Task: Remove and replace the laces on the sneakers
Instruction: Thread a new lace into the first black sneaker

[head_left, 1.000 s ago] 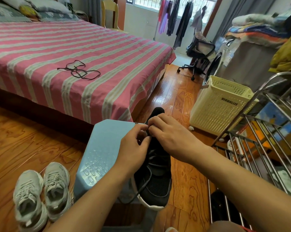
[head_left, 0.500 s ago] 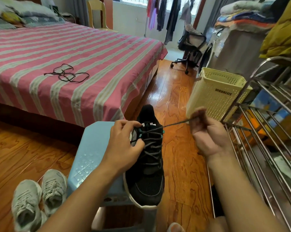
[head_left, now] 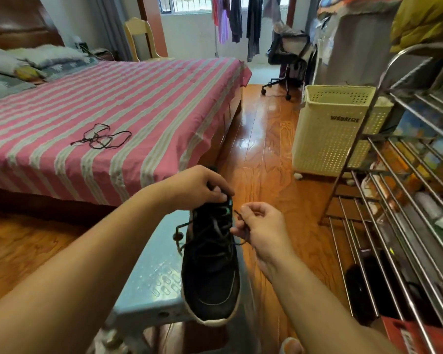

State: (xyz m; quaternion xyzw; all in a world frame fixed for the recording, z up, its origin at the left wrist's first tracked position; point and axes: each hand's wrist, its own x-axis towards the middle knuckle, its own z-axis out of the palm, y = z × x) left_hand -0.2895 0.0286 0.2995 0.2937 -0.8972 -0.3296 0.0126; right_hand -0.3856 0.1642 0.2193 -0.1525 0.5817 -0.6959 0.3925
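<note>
Head view, sneaker taken as landmark. Nearest the viewer, a black sneaker (head_left: 211, 267) with a pale sole lies on a light blue stool (head_left: 149, 282), toe toward the camera and overhanging the stool's near edge. At the sneaker's right flank the right hand (head_left: 262, 227) pinches a dark lace (head_left: 241, 235) between thumb and fingertips, remaining fingers curled; the lace end runs from the hand into the eyelet rows. At the sneaker's far end the left hand (head_left: 200, 186) grips the collar, fingers curled over it, steadying the shoe. On the sneaker's left flank a loose lace loop (head_left: 179, 235) hangs free over the stool. Right of the sneaker stands a metal rack (head_left: 404, 200); beyond it, a cream perforated basket (head_left: 335, 131). Left of and beyond the sneaker, a pink striped bed (head_left: 138, 103) carries a tangle of removed black lace (head_left: 101, 136), well apart from the shoe.

Judged risks: a sharp sideways pull by the right hand could drag the overhanging sneaker off the stool if the left hand's hold slackens. The thin lace tip may slip from the pinch, or snag at an eyelet. Motion blur hides which eyelet the lace leaves, so a skipped or crossed eyelet cannot be excluded.
</note>
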